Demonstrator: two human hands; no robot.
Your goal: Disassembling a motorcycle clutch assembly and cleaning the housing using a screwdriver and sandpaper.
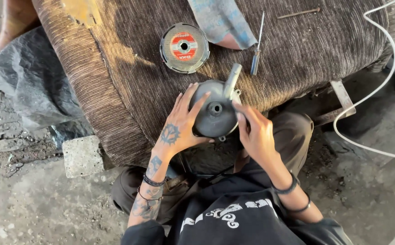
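Note:
I hold a round grey metal housing (215,119) with a small toothed hub at its middle and a short pipe stub (232,79) sticking up from its top right. It rests at the near edge of a brown ribbed cloth (129,81). My left hand (180,124) cups the housing's left side, fingers spread over its face. My right hand (254,131) grips its right side, thumb near the hub.
A stack of grinding discs (184,47) with a red label lies on the cloth beyond the housing. A screwdriver (257,45) lies to its right, a long nail (298,13) farther back. A white cable (379,86) loops at right. A concrete block (82,155) sits at left.

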